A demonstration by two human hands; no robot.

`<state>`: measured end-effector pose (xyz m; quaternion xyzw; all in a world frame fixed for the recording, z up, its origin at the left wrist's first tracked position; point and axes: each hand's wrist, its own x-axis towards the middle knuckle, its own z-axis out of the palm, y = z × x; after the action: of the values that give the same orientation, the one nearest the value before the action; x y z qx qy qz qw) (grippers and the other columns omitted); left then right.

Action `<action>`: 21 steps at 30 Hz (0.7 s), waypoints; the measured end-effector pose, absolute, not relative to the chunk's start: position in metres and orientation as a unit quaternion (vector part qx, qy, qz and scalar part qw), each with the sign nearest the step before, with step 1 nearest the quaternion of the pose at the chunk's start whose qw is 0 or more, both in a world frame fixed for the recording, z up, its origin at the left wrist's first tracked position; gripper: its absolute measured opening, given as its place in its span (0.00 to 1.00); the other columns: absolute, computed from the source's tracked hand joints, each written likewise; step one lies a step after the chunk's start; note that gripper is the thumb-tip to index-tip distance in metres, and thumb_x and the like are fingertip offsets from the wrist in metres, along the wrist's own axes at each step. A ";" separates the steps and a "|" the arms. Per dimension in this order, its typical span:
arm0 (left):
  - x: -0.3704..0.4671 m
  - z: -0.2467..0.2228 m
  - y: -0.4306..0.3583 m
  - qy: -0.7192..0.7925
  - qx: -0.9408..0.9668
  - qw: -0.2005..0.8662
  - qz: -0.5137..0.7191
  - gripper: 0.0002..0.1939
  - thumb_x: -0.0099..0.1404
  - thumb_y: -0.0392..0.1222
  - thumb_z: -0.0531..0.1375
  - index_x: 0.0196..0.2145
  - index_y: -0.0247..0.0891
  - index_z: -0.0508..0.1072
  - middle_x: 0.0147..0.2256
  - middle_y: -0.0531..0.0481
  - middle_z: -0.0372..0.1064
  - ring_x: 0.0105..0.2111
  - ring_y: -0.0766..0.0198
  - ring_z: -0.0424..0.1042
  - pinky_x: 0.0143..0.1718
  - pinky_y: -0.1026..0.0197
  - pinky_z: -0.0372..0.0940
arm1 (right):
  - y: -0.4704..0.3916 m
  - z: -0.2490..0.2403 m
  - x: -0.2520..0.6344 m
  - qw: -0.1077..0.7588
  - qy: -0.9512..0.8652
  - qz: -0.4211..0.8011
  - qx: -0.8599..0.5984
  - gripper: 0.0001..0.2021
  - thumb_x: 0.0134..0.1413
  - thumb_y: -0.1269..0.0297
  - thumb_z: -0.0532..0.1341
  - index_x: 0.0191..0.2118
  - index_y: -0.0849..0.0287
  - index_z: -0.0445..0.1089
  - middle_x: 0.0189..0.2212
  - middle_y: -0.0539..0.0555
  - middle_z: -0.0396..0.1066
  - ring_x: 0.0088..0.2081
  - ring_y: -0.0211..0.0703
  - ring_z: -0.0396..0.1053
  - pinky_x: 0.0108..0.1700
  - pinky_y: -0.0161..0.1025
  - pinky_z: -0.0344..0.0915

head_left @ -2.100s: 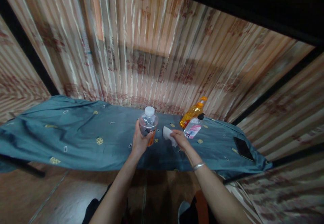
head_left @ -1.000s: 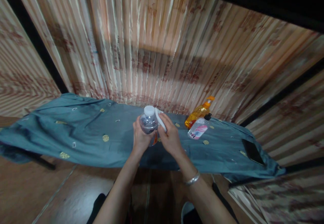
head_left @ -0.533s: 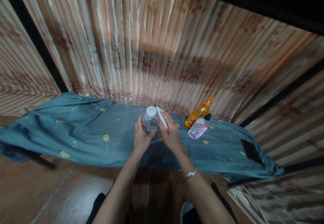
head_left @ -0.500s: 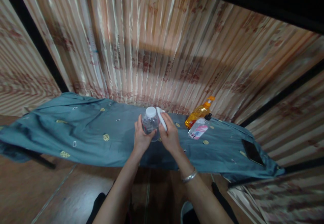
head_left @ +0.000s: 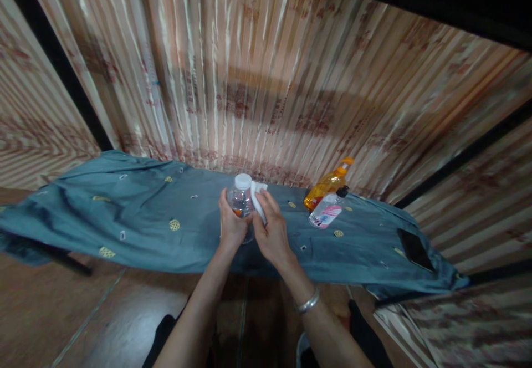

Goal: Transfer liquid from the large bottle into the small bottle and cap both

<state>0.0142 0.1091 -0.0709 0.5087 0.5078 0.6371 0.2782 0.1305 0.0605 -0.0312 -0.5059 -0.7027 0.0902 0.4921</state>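
Note:
A clear bottle with a white cap (head_left: 243,182) stands upright between my hands, over the middle of the cloth-covered surface. My left hand (head_left: 233,225) is wrapped round its left side. In my right hand (head_left: 271,229) is a folded white cloth (head_left: 258,200), pressed against the bottle's right side. The thumbs come close together in front of the bottle and cover part of it. Something orange shows low on the bottle.
Right of my hands, an orange pump bottle (head_left: 325,188) stands beside a clear bottle with a pink label (head_left: 328,211). A black phone (head_left: 415,249) lies near the right end of the teal cloth (head_left: 145,213). Pleated curtains (head_left: 249,80) hang behind, with dark poles at both sides.
The capped bottle has shifted slightly left and turned, with orange now visible on it. My right hand and the white cloth have moved left, close against the bottle.

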 end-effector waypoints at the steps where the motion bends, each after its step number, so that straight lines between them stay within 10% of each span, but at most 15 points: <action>1: 0.014 -0.072 0.109 0.505 0.512 0.279 0.637 0.54 0.44 0.42 0.75 0.66 0.36 0.56 0.65 0.30 0.60 0.67 0.39 0.62 0.69 0.42 0.56 | 0.059 -0.033 0.129 0.490 -0.705 0.089 -0.505 0.25 0.65 0.65 0.54 0.66 0.57 0.67 0.69 0.62 0.63 0.71 0.52 0.60 0.73 0.57 0.57; 8: 0.013 -0.077 0.107 0.446 0.567 0.329 0.609 0.44 0.56 0.43 0.69 0.67 0.43 0.57 0.59 0.39 0.70 0.60 0.49 0.72 0.62 0.46 0.66 | 0.083 -0.032 0.145 0.533 -0.666 0.090 -0.514 0.24 0.65 0.64 0.53 0.63 0.57 0.70 0.64 0.61 0.70 0.66 0.52 0.66 0.71 0.55 0.60; 21: 0.011 -0.075 0.110 0.478 0.556 0.280 0.620 0.41 0.48 0.42 0.74 0.58 0.42 0.64 0.64 0.38 0.59 0.66 0.45 0.64 0.64 0.45 0.64 | 0.065 -0.034 0.139 0.518 -0.675 0.086 -0.518 0.23 0.66 0.63 0.54 0.64 0.58 0.69 0.66 0.64 0.67 0.69 0.53 0.63 0.71 0.57 0.59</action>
<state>0.0111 0.1097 -0.0751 0.5561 0.4776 0.6196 0.2804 0.1392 0.0646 -0.0336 -0.5179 -0.6754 0.0862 0.5179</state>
